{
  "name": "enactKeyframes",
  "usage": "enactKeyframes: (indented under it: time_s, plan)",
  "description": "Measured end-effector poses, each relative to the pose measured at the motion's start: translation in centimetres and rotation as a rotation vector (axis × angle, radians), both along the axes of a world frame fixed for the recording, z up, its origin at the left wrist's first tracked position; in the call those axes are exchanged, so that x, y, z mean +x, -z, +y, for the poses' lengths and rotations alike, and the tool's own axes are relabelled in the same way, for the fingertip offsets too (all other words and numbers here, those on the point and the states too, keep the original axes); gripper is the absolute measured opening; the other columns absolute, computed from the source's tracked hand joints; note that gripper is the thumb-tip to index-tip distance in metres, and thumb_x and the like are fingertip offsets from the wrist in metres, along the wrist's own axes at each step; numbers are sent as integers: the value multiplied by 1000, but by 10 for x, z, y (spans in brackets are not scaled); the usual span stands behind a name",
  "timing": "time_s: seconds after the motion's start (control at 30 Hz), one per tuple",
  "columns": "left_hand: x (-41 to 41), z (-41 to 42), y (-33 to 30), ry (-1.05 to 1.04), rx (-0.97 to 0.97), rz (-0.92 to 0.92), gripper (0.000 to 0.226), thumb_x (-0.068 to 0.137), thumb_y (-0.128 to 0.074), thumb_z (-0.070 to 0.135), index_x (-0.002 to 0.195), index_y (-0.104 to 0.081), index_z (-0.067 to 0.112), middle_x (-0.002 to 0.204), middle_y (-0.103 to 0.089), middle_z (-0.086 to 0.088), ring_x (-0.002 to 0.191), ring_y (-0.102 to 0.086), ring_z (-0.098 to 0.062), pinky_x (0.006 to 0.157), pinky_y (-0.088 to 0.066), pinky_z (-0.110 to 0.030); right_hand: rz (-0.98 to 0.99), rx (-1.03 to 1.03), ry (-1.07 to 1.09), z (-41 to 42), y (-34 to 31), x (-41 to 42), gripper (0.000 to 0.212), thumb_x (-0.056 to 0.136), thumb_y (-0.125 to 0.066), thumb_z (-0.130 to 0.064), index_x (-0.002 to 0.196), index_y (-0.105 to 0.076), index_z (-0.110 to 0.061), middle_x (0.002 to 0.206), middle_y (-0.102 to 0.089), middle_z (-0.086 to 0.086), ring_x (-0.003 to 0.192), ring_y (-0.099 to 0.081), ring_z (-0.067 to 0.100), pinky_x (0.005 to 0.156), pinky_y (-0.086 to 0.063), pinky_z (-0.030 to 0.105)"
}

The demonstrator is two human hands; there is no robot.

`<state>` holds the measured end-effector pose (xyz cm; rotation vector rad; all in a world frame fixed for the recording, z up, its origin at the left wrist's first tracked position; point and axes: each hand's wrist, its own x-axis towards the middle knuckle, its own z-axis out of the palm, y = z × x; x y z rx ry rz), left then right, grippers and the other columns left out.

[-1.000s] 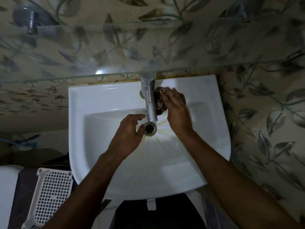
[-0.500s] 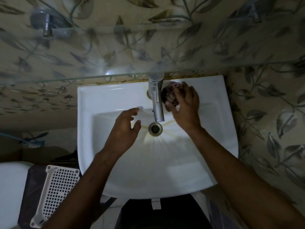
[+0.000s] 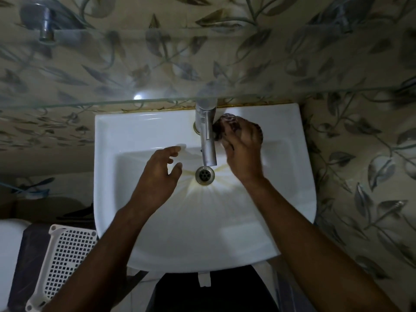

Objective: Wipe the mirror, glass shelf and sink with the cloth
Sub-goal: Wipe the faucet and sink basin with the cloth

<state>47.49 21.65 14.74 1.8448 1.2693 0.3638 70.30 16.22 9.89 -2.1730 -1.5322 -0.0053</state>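
Observation:
A white sink (image 3: 126, 167) fills the middle of the view, with a metal tap (image 3: 206, 134) over its drain (image 3: 204, 175). My right hand (image 3: 244, 152) is shut on a dark patterned cloth (image 3: 227, 122), pressed against the back ledge right of the tap's base. My left hand (image 3: 158, 176) hovers over the basin left of the drain, fingers apart, holding nothing. The glass shelf (image 3: 90, 64) spans the wall above the sink; its front edge runs just over the tap. The mirror is out of view.
A white perforated basket (image 3: 65, 264) stands below the sink's left corner, next to a white rounded object (image 3: 10, 248) at the left edge. A metal bracket (image 3: 46, 23) holds the shelf at top left. Leaf-patterned tiles (image 3: 364, 167) cover the wall.
My right hand has shifted with the cloth around the tap's base on the back ledge. My left hand has drawn back left from the tap and opened wider.

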Motion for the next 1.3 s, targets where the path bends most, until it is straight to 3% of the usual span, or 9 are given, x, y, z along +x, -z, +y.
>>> enactKeyframes:
  time_s: [0.1,0.3,0.37,0.5,0.63,0.77,1.0,1.13,1.3]
  plan:
    - [1,0,0,-10,-15,-5,40,96,-60,19,135,-54,23,125,-57,9,105,-57,-8,89,-49,-29,-22,56,33,-13,7,44,38,97,-57,-24,133,-62,-17,140,-53,12,125,-45,32,107,-41,42]
    - [3,1,1,-37,-15,-49,39,95,-60,15,133,-55,23,124,-58,7,103,-57,-8,85,-47,-24,5,-20,250,-17,15,58,39,97,-58,-21,136,-58,-19,145,-47,13,127,-41,36,106,-41,50]
    - [5,-1,3,-25,-21,-33,40,95,-60,15,134,-55,22,125,-59,6,104,-58,-9,85,-47,-25,14,17,177,-12,9,32,37,97,-53,-15,132,-60,-23,141,-49,8,126,-41,30,107,-39,46]
    - [15,-10,4,35,-30,-10,40,95,-61,17,135,-54,22,128,-58,5,105,-57,-9,89,-49,-29,-48,-34,-64,-26,11,2,70,78,-54,13,140,-56,-20,148,-45,11,135,-38,35,113,-36,44]
    - [29,-18,2,114,-28,-11,39,95,-61,22,133,-54,23,128,-55,7,106,-56,-8,93,-50,-31,-43,-88,47,-38,4,37,58,85,-55,3,137,-59,-23,144,-49,8,128,-41,31,108,-42,45]
    - [39,-22,2,130,-66,-8,37,95,-59,25,132,-54,23,125,-54,9,106,-54,-8,89,-47,-28,-47,-89,115,-61,15,53,70,76,-80,0,139,-56,-21,142,-51,9,122,-42,32,103,-45,38]
    - [46,-23,12,142,-63,7,35,96,-58,23,131,-53,21,118,-49,9,102,-51,-8,84,-40,-24,-223,-155,-81,-96,14,70,40,88,-56,1,124,-69,-11,132,-60,13,118,-44,30,99,-34,33]
    - [42,-27,20,156,-51,-3,38,96,-58,22,133,-52,19,121,-51,7,104,-51,-9,86,-43,-27,-319,-272,-141,-120,23,74,38,90,-44,-11,119,-67,-4,118,-66,13,105,-60,34,90,-46,42]
    - [27,-31,30,174,-62,10,42,94,-61,22,135,-51,20,129,-55,1,105,-54,-10,93,-48,-32,-155,-394,46,-106,33,55,41,85,-65,1,125,-64,-3,127,-60,16,116,-54,37,99,-47,46]
